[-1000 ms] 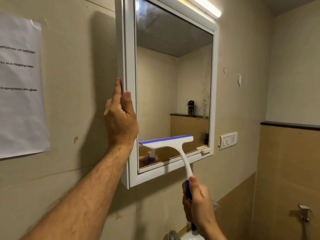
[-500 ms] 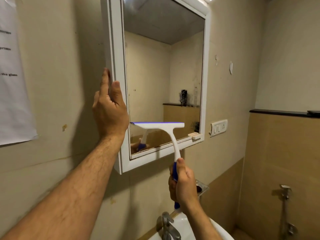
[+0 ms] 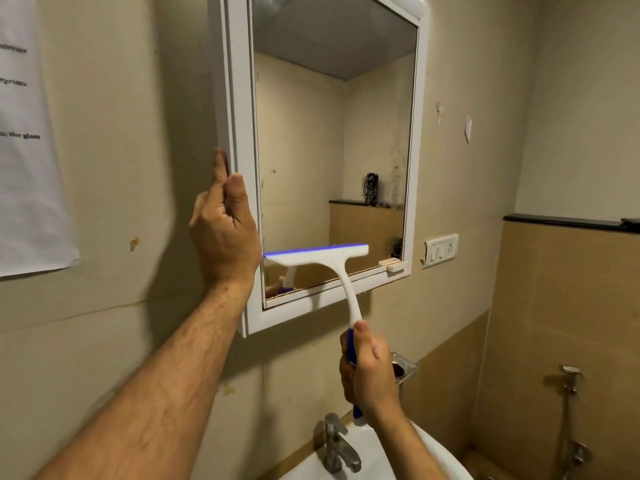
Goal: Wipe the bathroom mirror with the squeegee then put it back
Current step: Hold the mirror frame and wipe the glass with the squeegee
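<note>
Right hand [image 3: 370, 372] grips squeegee [image 3: 322, 258], now lower on mirror [image 3: 332, 150].

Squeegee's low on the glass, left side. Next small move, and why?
Probably finish the stroke: draw the squeegee down to the bottom edge of the mirror. Its blade sits just above that edge, the right hand grips the handle, the left hand steadies the frame, and a strip of glass remains below.

a printed paper sheet [image 3: 31, 168] hangs on the wall; a switch plate [image 3: 440, 250], a faucet [image 3: 335, 445] on a white sink [image 3: 377, 455].
</note>
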Action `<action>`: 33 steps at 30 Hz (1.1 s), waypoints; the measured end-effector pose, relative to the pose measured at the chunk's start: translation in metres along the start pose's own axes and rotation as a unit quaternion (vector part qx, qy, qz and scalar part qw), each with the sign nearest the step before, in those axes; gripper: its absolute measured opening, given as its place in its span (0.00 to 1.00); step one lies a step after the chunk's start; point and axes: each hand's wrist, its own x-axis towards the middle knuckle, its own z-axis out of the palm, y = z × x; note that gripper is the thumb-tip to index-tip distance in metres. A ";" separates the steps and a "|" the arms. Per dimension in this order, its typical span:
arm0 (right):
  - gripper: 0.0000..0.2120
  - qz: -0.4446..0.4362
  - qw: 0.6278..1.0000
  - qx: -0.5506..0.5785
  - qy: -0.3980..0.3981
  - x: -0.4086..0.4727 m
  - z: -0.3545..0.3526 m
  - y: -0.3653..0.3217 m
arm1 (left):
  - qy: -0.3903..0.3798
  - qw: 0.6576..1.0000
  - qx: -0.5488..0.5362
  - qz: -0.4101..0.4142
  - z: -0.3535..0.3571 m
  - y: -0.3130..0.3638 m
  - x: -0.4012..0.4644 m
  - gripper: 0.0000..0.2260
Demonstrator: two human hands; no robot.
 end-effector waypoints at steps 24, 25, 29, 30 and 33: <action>0.23 0.012 1.000 0.008 -0.006 0.004 -0.001 -0.014 | 0.003 1.000 -0.001 0.012 0.003 -0.007 0.001 0.21; 0.23 0.014 1.000 0.006 -0.007 0.003 -0.001 -0.011 | 0.004 1.000 -0.003 0.011 0.003 -0.007 0.002 0.21; 0.25 0.024 1.000 -0.009 0.003 -0.016 -0.003 0.014 | 0.008 1.000 -0.009 0.013 0.003 -0.009 0.001 0.21; 0.25 0.027 1.000 -0.006 0.002 -0.019 -0.005 0.017 | 0.007 1.000 -0.011 0.013 0.003 -0.009 0.001 0.21; 0.24 0.026 0.999 -0.025 0.005 -0.015 -0.010 0.012 | 0.007 1.000 -0.011 0.013 0.002 -0.008 0.002 0.21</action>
